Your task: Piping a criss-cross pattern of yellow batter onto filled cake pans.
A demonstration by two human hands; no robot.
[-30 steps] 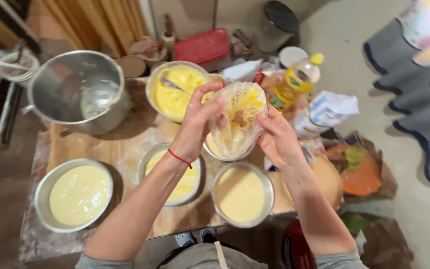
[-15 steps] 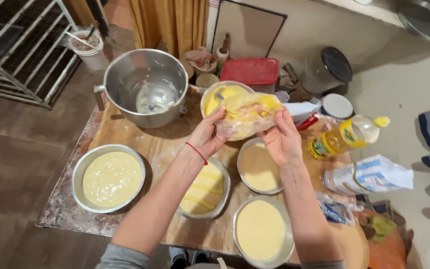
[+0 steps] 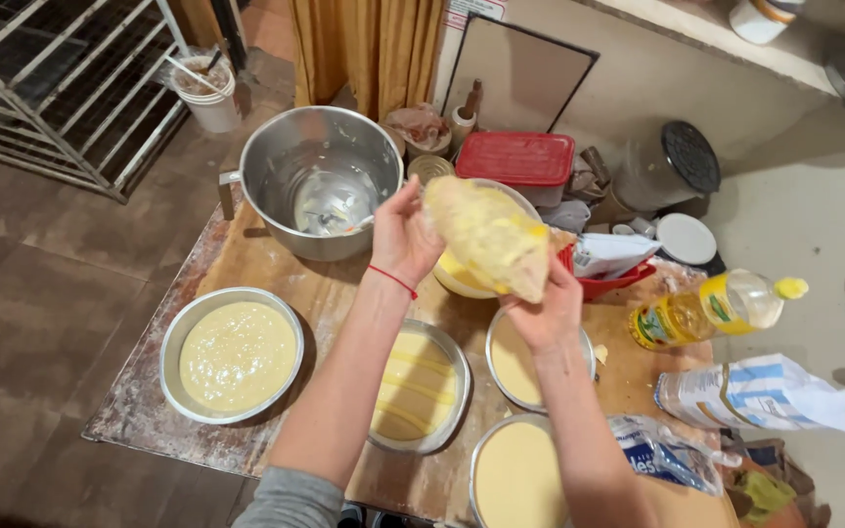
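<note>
**Both hands hold a batter-smeared bag above the pans**

Left hand (image 3: pixel 405 235): raised over the middle of the wooden board (image 3: pixel 276 279), fingers closed on the far-left edge of a clear plastic bag (image 3: pixel 489 235) smeared with yellow batter. A red thread circles the wrist. Right hand (image 3: pixel 547 311): cupped under the bag's near-right end, gripping it from below. The bag hangs tilted between the two hands, above a bowl of yellow batter (image 3: pixel 462 279), which it mostly hides.

Count, round metal pans holding batter: four. One at near left (image 3: pixel 233 354), well apart from the arms; one under the left forearm (image 3: pixel 421 386); one under the right hand (image 3: pixel 518 362); one at the near edge (image 3: pixel 515 474), partly cut off.

Count, large pots: one, a steel pot (image 3: pixel 317 176) at far left, scraped nearly bare, with a utensil inside.

Far side: one red-lidded box (image 3: pixel 520 158). Right: one oil bottle (image 3: pixel 711 305) lying on its side, one paper flour bag (image 3: pixel 755 393) near it, one red dish (image 3: pixel 610 279) holding a white packet.
</note>
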